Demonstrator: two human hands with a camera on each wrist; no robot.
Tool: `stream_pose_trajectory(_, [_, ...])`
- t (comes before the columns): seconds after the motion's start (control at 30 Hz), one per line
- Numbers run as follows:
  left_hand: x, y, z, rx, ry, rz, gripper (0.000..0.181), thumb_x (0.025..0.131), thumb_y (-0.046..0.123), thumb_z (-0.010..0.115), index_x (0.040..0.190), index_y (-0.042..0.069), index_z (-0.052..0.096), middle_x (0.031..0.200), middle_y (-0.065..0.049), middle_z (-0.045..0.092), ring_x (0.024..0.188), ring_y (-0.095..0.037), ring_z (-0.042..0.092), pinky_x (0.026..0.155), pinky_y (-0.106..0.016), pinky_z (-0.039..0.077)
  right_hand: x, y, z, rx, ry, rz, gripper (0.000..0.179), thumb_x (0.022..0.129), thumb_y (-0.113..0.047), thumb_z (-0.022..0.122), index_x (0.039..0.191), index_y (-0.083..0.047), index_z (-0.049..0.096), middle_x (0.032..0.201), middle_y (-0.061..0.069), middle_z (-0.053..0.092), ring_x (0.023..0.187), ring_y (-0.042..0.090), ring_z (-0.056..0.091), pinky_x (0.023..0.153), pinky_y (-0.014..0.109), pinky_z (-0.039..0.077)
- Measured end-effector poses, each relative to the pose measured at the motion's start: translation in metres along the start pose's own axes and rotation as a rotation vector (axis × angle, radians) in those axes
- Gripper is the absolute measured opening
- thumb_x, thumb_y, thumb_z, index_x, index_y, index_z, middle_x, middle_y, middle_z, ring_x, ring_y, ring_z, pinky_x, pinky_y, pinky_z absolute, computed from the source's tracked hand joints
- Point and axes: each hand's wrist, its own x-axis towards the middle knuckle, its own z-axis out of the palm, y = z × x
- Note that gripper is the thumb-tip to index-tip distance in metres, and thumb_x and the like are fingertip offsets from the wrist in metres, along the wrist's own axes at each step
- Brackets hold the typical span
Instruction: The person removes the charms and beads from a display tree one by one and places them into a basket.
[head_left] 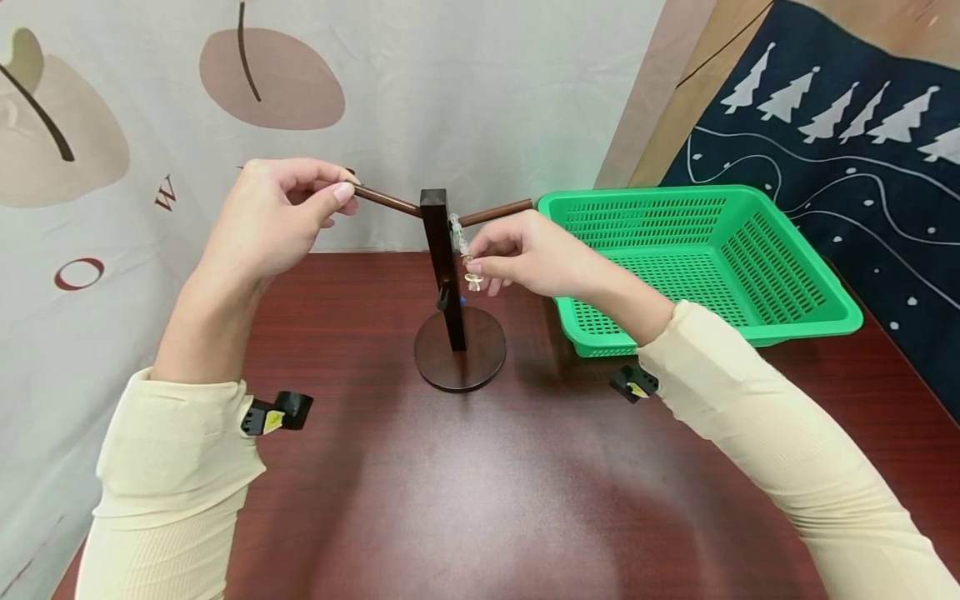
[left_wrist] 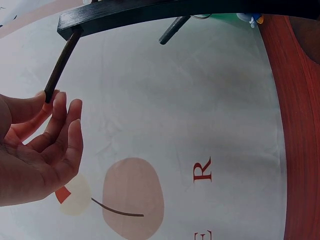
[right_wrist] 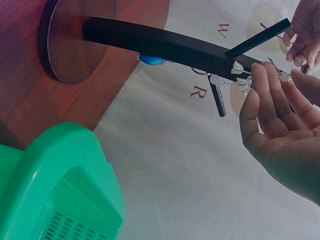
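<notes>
A dark wooden stand [head_left: 442, 258] rises from a round base [head_left: 461, 367], with pegs sticking out near its top and lower down. My left hand [head_left: 281, 212] pinches the outer end of the upper left peg [head_left: 388, 200] between thumb and finger. Close to the post, under the upper right peg [head_left: 497, 212], my right hand [head_left: 525, 254] pinches a string of clear beads [head_left: 459, 236] with flower-shaped pieces. In the right wrist view, clear bell-shaped beads [right_wrist: 238, 68] show beside the right fingers. A small blue trinket [right_wrist: 151, 59] hangs by the post, mostly hidden in the head view.
A green plastic basket [head_left: 697, 339] stands right of the stand, with the right forearm crossing before its front corner. A pale patterned curtain [head_left: 480, 100] hangs behind the reddish wooden table [head_left: 450, 483]. A dark cloth with white trees [head_left: 840, 150] lies at the right.
</notes>
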Motion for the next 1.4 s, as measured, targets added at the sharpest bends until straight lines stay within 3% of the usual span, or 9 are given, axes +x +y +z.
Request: stream_pose_trajectory(1.4, [0.0, 0.0, 0.001, 0.009, 0.019, 0.041, 0.021, 0.09, 0.015, 0.057, 0.101, 0.0, 0.067, 0.066, 0.017, 0.06, 0.063, -0.008, 0.052, 0.057, -0.017, 0.037, -0.023, -0.001, -0.034, -0.091, 0.015, 0.026, 0.011, 0.087, -0.008, 0.061, 0.092, -0.002, 0.067, 0.081, 0.011, 0.064, 0.071, 0.022, 0.061, 0.07, 0.032, 0.048])
